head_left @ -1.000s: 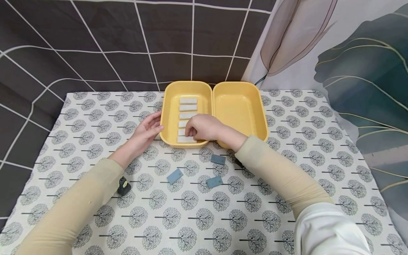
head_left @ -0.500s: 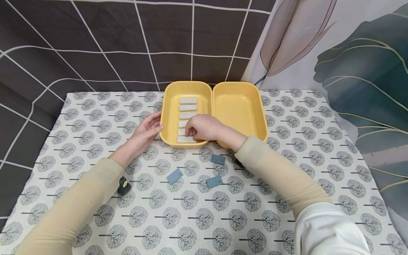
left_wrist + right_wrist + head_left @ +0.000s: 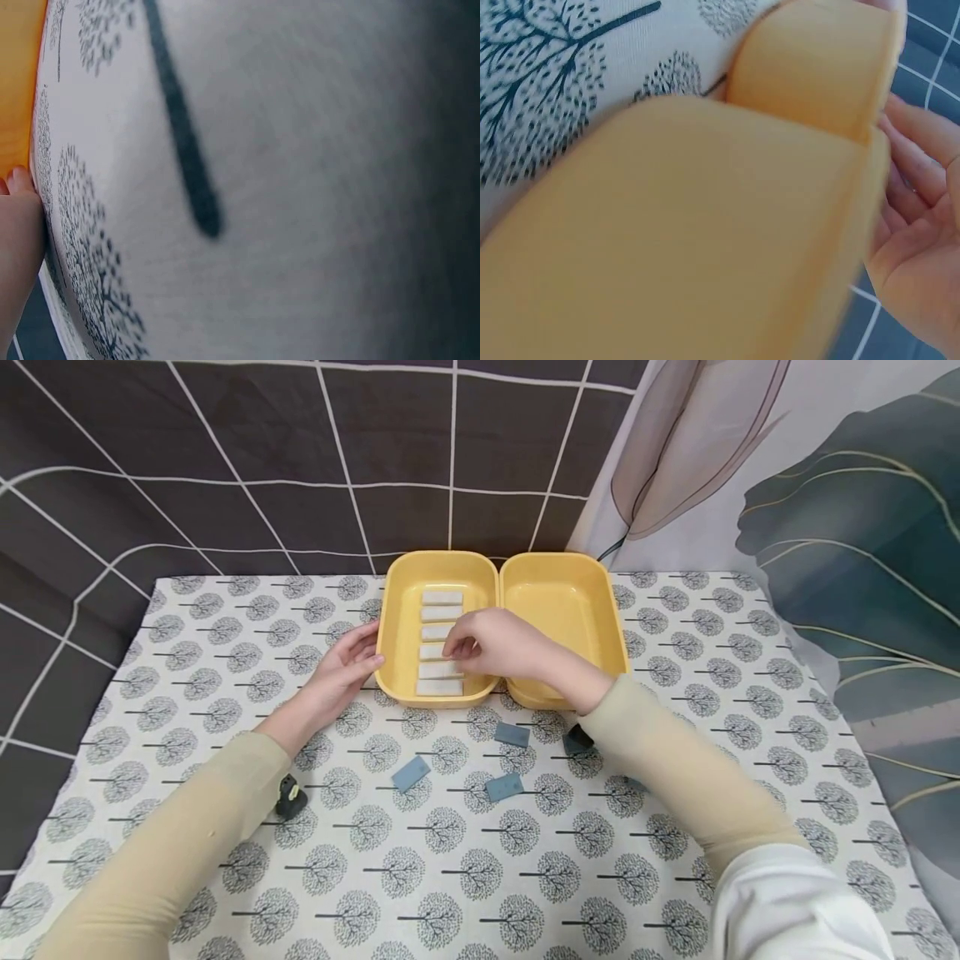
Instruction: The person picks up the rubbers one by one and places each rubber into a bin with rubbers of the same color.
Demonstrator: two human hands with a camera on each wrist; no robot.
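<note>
My left hand rests against the outer left wall of an open yellow box, its thumb at the rim. In the box's left half, several white oblong blocks lie in a column, one above another. Over the right side of that column hangs my right hand, fingers loosely bent, with nothing visible between them. It hides the right ends of some blocks. In the right wrist view, the right hand is beside the yellow wall. Only a small part of the left hand shows in the left wrist view.
Blue-grey oblong blocks lie scattered on the tree-patterned cloth in front of the box; one is partly hidden by the right sleeve. The box's right half adjoins the left. A dark tiled-pattern backdrop stands behind.
My right hand has lifted from the nearest white blocks and moved slightly away from me, uncovering them. The right forearm has shifted a little to the right. My left hand stays put.
</note>
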